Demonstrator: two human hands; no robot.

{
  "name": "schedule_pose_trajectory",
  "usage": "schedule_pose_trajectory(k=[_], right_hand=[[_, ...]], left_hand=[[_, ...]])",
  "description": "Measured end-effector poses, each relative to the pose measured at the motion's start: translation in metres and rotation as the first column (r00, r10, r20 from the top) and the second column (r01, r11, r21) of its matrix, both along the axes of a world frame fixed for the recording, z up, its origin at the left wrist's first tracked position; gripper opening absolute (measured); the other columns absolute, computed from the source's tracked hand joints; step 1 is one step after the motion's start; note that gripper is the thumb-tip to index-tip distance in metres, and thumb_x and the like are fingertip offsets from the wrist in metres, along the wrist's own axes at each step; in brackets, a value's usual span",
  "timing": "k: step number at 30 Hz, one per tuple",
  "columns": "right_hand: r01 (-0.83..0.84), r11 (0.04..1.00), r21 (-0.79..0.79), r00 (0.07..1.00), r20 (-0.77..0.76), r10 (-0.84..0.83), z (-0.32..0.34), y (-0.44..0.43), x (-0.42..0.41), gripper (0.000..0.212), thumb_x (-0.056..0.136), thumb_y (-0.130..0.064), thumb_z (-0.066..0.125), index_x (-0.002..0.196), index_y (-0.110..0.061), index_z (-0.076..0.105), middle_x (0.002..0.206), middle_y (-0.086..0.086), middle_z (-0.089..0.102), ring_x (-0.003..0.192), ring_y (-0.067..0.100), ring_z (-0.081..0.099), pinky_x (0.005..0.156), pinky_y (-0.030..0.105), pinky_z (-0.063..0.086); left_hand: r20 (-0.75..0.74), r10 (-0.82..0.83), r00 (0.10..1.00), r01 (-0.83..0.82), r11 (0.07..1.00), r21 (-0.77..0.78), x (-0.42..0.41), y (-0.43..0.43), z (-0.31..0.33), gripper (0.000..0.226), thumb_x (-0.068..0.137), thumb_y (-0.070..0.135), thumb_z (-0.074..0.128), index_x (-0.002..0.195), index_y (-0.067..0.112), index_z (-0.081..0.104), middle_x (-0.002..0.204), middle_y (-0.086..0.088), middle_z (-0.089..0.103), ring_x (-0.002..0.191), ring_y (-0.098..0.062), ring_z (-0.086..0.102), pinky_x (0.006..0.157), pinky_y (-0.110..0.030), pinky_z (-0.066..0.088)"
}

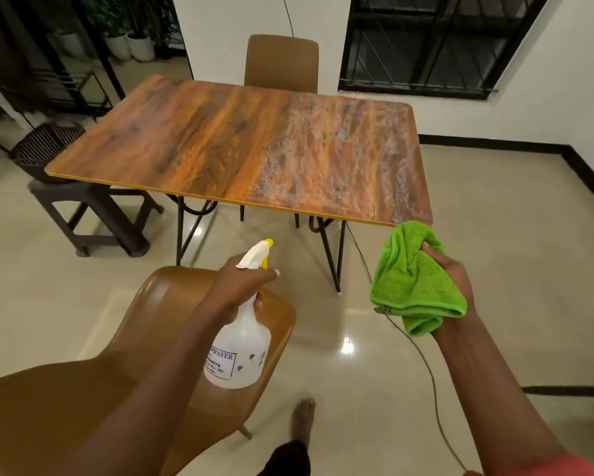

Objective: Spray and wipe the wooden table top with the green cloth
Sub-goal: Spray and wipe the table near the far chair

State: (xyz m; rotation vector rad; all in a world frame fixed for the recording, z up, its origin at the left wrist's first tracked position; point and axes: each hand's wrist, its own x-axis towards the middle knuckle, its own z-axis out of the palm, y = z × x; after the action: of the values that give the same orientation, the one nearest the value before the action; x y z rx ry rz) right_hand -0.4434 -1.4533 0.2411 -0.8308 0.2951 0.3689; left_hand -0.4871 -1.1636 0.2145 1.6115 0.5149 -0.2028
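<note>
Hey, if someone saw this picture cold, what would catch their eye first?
The bright green cloth stands out most, bunched in the right hand just in front of the table's near right corner. Next is the spray bottle, gripped by the left hand above a brown chair. Behind them is the wooden table, its right half whitish and streaky.

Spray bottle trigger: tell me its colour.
The trigger of the spray bottle is yellow; the head view shows it.

Glossy tile flr [505, 276] — barred window [436, 46]
</note>
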Motion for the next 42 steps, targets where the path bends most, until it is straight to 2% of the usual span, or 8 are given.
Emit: schedule_pose_trajectory(k=[3, 6, 9, 12, 15, 20, 37, 42], right_hand=[[-0.060, 0.998, 0.001, 0.998, -0.012, 0.060, 0.001, 0.001, 0.034, 0.020, 0.083, -0.020, 0.057, 0.085, -0.007, 0.071, 0.078, 0.012, 0.070, 0.066, 0.026, 0.070, 0.055, 0.038, 0.058], [-0.102, 0.994, -0.030, 0.995, -0.012, 0.102, 0.001, 0.004, 0.077, 0.040, 0.060, -0.022, 0.081, 0.094, -0.005, 0.069, 0.084, 0.015, 0.071, 0.073, 0.029, 0.070, 0.062, 0.043, 0.058], [-0.122, 0.989, -0.080, 0.992, -0.046, 0.119, -0.004, 0.001, 0.126, 0.035, 0.071, -0.024, 0.068, 0.101, -0.006, 0.062, 0.081, 0.013, 0.070, 0.070, 0.027, 0.070, 0.060, 0.040, 0.058], [-0.116, 0.986, -0.120, 0.993, -0.044, 0.112, -0.005, 0.004, 0.179, 0.053, 0.062, -0.026, 0.081, 0.107, -0.007, 0.062, 0.086, 0.014, 0.069, 0.072, 0.028, 0.069, 0.062, 0.039, 0.058], [-0.130, 0.979, -0.159, 0.991, -0.001, 0.131, 0.007, 0.018, 0.227, 0.021, 0.090, -0.022, 0.056, 0.095, -0.006, 0.069, 0.080, 0.014, 0.069, 0.065, 0.025, 0.070, 0.056, 0.036, 0.058], [-0.219, 0.957, -0.191, 0.976, -0.060, 0.211, 0.002, 0.049, 0.284, 0.042, 0.098, -0.017, 0.039, 0.075, -0.007, 0.074, 0.071, 0.012, 0.069, 0.057, 0.023, 0.068, 0.047, 0.031, 0.055], [-0.342, 0.935, -0.100, 0.935, -0.136, 0.327, -0.023, 0.069, 0.421, 0.023, 0.098, -0.014, 0.041, 0.107, -0.004, 0.060, 0.072, 0.011, 0.071, 0.059, 0.023, 0.069, 0.048, 0.033, 0.056], [-0.368, 0.927, -0.072, 0.923, -0.153, 0.354, -0.034, 0.077, 0.454, 0.032, 0.095, -0.017, 0.046, 0.124, -0.007, 0.057, 0.091, 0.013, 0.071, 0.073, 0.027, 0.070, 0.060, 0.038, 0.058]], left_hand=[[-0.021, 0.027, 0.999, -0.027, 1.000, -0.009, 0.022, -0.004, -0.010, 0.042, 0.076, 0.016, 0.073, 0.115, 0.026, 0.058, 0.084, -0.012, 0.051, 0.041, -0.024, 0.043, 0.055, -0.035, 0.043], [-0.052, 0.082, 0.995, -0.082, 0.997, 0.006, 0.057, -0.004, -0.024, 0.039, 0.075, 0.015, 0.074, 0.111, 0.015, 0.061, 0.075, -0.010, 0.048, 0.041, -0.024, 0.044, 0.053, -0.033, 0.042], [-0.075, 0.120, 0.990, -0.115, 0.991, 0.069, 0.099, -0.001, -0.042, 0.037, 0.072, 0.017, 0.074, 0.106, 0.016, 0.062, 0.073, -0.009, 0.049, 0.040, -0.024, 0.044, 0.053, -0.031, 0.042], [-0.129, 0.154, 0.980, -0.133, 0.978, 0.161, 0.138, 0.013, -0.058, 0.038, 0.071, 0.018, 0.074, 0.106, 0.011, 0.061, 0.075, -0.012, 0.055, 0.037, -0.025, 0.047, 0.049, -0.030, 0.042], [-0.158, 0.201, 0.967, -0.159, 0.956, 0.247, 0.176, 0.034, -0.062, 0.026, 0.077, 0.012, 0.071, 0.101, 0.006, 0.062, 0.078, -0.014, 0.059, 0.036, -0.025, 0.047, 0.047, -0.029, 0.043], [-0.270, 0.183, 0.945, -0.058, 0.908, 0.415, 0.212, 0.051, -0.066, 0.014, 0.072, 0.007, 0.060, 0.085, 0.000, 0.059, 0.063, -0.014, 0.058, 0.043, -0.029, 0.050, 0.050, -0.029, 0.043], [-0.277, 0.292, 0.916, -0.139, 0.876, 0.462, 0.340, 0.062, -0.048, 0.018, 0.075, 0.003, 0.060, 0.092, -0.001, 0.054, 0.063, -0.014, 0.058, 0.034, -0.025, 0.050, 0.049, -0.031, 0.044], [-0.261, 0.290, 0.921, -0.142, 0.872, 0.468, 0.374, 0.067, -0.033, 0.031, 0.075, 0.003, 0.063, 0.105, 0.004, 0.056, 0.068, -0.018, 0.063, 0.036, -0.025, 0.052, 0.047, -0.031, 0.046]])
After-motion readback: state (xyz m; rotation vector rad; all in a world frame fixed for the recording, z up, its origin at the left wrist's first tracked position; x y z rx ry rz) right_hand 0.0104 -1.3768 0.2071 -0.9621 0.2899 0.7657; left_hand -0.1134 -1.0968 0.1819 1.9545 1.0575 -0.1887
